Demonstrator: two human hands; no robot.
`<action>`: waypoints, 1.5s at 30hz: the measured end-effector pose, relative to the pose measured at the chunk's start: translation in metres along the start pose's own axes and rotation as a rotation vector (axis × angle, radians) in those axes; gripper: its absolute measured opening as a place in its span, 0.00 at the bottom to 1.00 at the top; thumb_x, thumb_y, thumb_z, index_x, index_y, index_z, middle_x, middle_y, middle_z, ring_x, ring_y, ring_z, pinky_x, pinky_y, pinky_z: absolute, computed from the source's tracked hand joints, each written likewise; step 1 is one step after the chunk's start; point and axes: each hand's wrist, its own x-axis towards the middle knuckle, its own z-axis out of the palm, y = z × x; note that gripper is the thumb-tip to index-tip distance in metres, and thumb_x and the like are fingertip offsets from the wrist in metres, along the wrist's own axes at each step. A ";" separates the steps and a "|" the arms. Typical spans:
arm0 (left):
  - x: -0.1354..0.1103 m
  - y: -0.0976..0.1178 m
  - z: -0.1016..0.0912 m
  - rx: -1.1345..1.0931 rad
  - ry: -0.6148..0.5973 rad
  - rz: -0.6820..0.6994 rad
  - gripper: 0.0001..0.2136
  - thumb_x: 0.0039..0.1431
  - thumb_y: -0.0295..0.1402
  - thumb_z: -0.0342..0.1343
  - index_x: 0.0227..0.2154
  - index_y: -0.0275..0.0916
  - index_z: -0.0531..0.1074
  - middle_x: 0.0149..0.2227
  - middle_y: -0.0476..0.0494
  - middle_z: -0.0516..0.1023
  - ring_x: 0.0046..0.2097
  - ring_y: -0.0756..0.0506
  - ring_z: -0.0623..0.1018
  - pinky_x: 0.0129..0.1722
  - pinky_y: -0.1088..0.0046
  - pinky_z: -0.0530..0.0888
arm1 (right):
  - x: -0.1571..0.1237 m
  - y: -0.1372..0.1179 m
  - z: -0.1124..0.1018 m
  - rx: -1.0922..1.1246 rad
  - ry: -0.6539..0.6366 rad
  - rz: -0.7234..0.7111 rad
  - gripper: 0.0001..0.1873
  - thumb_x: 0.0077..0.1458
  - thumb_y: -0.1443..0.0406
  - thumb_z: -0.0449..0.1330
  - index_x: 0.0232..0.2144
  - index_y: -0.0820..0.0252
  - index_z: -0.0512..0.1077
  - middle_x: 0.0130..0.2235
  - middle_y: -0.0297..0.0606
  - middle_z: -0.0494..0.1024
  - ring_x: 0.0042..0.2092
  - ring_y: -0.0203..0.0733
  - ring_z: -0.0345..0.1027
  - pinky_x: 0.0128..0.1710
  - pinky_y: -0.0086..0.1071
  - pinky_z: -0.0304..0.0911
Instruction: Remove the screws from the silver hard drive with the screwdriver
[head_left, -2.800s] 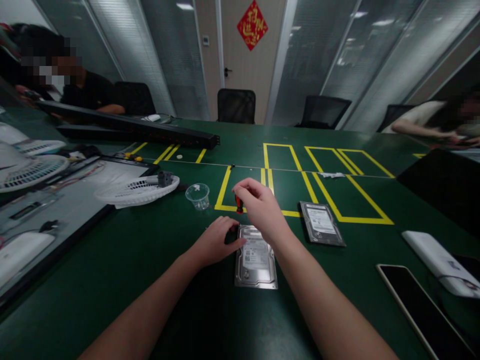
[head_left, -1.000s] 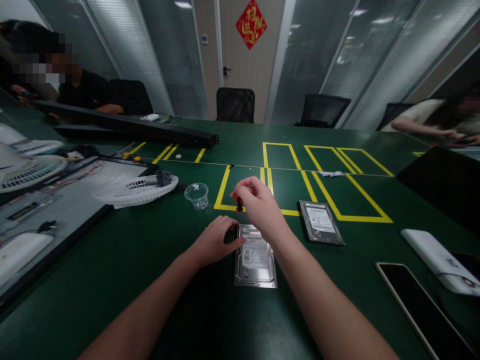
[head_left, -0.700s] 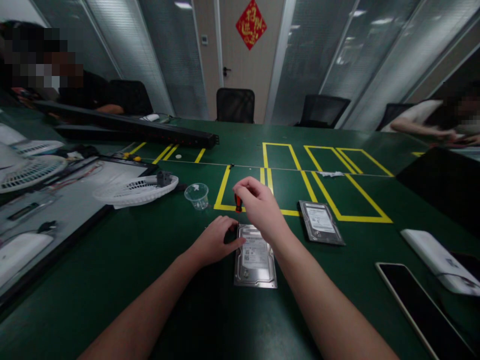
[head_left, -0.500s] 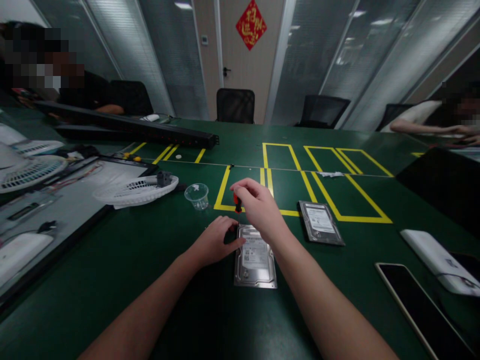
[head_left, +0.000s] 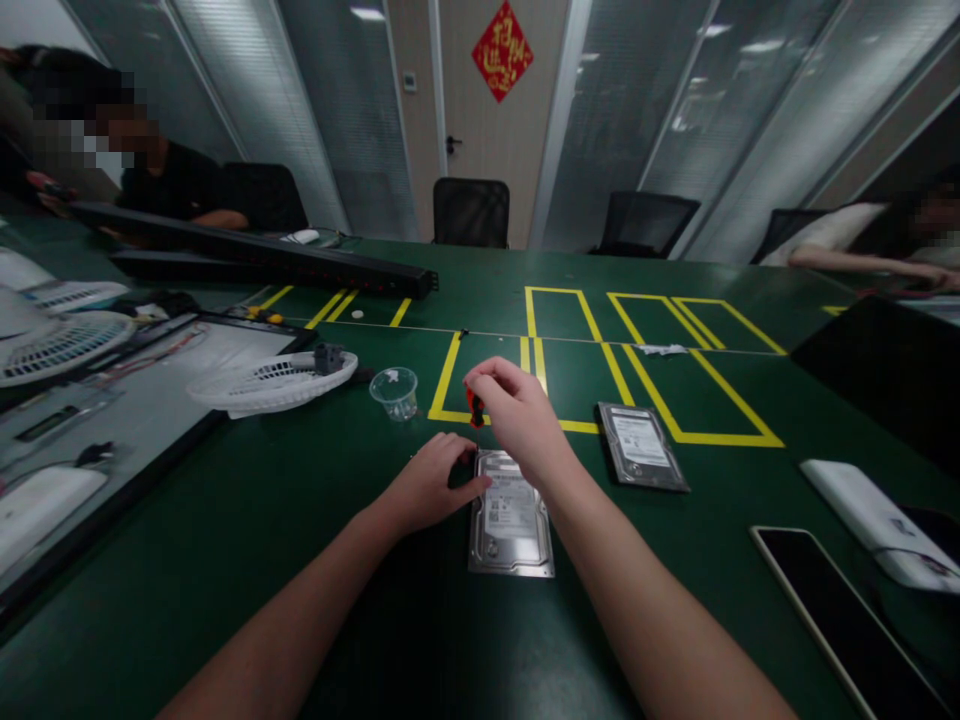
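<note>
Centrally, the wearer's right hand grasps a red-and-black screwdriver, held roughly upright above the upper-left corner of a silver hard drive. Where its tip sits is too small to tell. The left hand lies at that same corner, thumb over the top face, fingers by the edge; whether they pinch or only rest cannot be told. The drive lies flat, label up, on the green bench, directly before the wearer. For a hold like this, it would probably help to keep the screwdriver square to the metal, with firm downward pressure, and the left fingertips clear, since a slanted tip could slip. Just beyond the left hand stands a clear plastic cup, open and upright; something small and white shows near its rim, and the bits at its bottom are too tiny to name. Farther left, a grey panel with a dark border carries thin wires and a white device.
</note>
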 end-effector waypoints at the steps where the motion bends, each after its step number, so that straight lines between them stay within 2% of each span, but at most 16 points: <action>1: 0.000 0.000 0.000 0.001 0.001 0.000 0.10 0.65 0.40 0.64 0.41 0.41 0.73 0.41 0.43 0.77 0.44 0.39 0.75 0.43 0.61 0.74 | 0.000 0.000 0.000 0.002 -0.004 0.000 0.07 0.55 0.60 0.60 0.27 0.55 0.71 0.27 0.31 0.71 0.32 0.39 0.64 0.32 0.34 0.61; 9: -0.001 -0.001 0.001 -0.009 0.009 0.005 0.09 0.64 0.39 0.65 0.41 0.41 0.73 0.41 0.44 0.77 0.44 0.39 0.75 0.43 0.62 0.73 | 0.001 0.001 0.002 0.045 0.015 0.076 0.04 0.54 0.62 0.59 0.31 0.56 0.70 0.31 0.34 0.77 0.33 0.39 0.67 0.32 0.34 0.61; 15: 0.000 0.001 -0.001 -0.011 -0.004 -0.009 0.09 0.64 0.38 0.65 0.41 0.41 0.73 0.42 0.43 0.77 0.44 0.39 0.76 0.43 0.62 0.73 | -0.001 -0.002 0.000 -0.029 0.036 0.009 0.05 0.54 0.62 0.58 0.28 0.55 0.70 0.27 0.30 0.71 0.32 0.38 0.64 0.33 0.34 0.59; 21: -0.001 0.002 -0.002 -0.003 -0.007 -0.016 0.10 0.64 0.39 0.64 0.41 0.41 0.73 0.42 0.43 0.77 0.44 0.39 0.76 0.43 0.61 0.74 | -0.002 -0.005 -0.001 -0.024 0.003 -0.004 0.08 0.54 0.61 0.57 0.28 0.55 0.74 0.27 0.31 0.71 0.33 0.40 0.65 0.33 0.34 0.59; 27: -0.001 0.000 0.000 -0.001 0.012 0.003 0.09 0.64 0.38 0.64 0.41 0.41 0.73 0.41 0.44 0.77 0.44 0.39 0.75 0.43 0.62 0.73 | -0.001 -0.005 -0.001 -0.038 0.001 0.004 0.11 0.54 0.61 0.56 0.28 0.56 0.77 0.31 0.34 0.76 0.36 0.41 0.69 0.35 0.35 0.62; 31: -0.001 -0.001 0.000 -0.008 0.011 0.003 0.09 0.64 0.38 0.64 0.41 0.41 0.73 0.41 0.44 0.77 0.44 0.39 0.76 0.44 0.62 0.74 | -0.001 -0.005 0.000 0.024 0.009 0.049 0.08 0.54 0.61 0.56 0.30 0.56 0.74 0.31 0.34 0.79 0.36 0.42 0.70 0.36 0.35 0.63; 35: -0.001 0.000 0.000 -0.005 -0.010 -0.007 0.10 0.64 0.39 0.64 0.42 0.40 0.74 0.42 0.43 0.77 0.45 0.39 0.75 0.44 0.61 0.74 | -0.002 -0.005 0.000 -0.006 0.058 0.053 0.05 0.53 0.62 0.57 0.29 0.55 0.70 0.30 0.33 0.75 0.34 0.40 0.66 0.34 0.34 0.61; 39: 0.000 0.001 -0.001 -0.004 -0.019 -0.008 0.10 0.65 0.40 0.64 0.42 0.40 0.74 0.42 0.43 0.77 0.45 0.39 0.75 0.44 0.60 0.74 | -0.002 -0.005 -0.001 -0.033 0.030 -0.001 0.06 0.54 0.62 0.56 0.27 0.54 0.70 0.27 0.30 0.69 0.32 0.39 0.63 0.33 0.34 0.59; 45: -0.001 0.000 0.000 -0.002 0.007 -0.004 0.10 0.64 0.40 0.64 0.42 0.41 0.74 0.42 0.43 0.78 0.45 0.39 0.76 0.45 0.60 0.74 | -0.002 -0.006 -0.001 -0.028 0.001 -0.004 0.07 0.53 0.62 0.56 0.26 0.55 0.72 0.26 0.31 0.70 0.32 0.40 0.64 0.33 0.34 0.59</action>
